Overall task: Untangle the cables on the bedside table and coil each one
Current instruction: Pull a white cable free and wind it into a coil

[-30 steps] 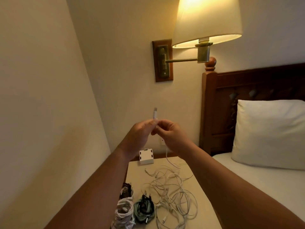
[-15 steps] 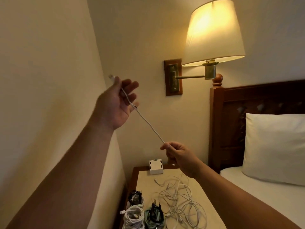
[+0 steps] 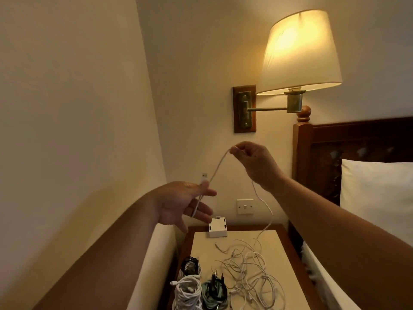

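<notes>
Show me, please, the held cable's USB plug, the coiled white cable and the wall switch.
USB plug [image 3: 204,176], head view, on its metal tip.
coiled white cable [image 3: 187,291], head view, middle of the bundle.
wall switch [image 3: 245,206], head view, on its rocker.

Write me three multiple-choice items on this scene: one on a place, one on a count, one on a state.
1. Where on the bedside table is the white box?
A. at the far edge
B. at the front right corner
C. in the middle of the top

2. How many coiled bundles lie at the table's front left?
A. one
B. three
C. five

3. What is the right hand doing?
A. lying flat on the table
B. hanging empty
C. pinching the white cable

Answers:
1 A: the box stands at the top's far edge.
2 B: a black bundle, a white bundle and a green bundle.
3 C: its fingertips pinch the raised cable above the left hand.
</notes>
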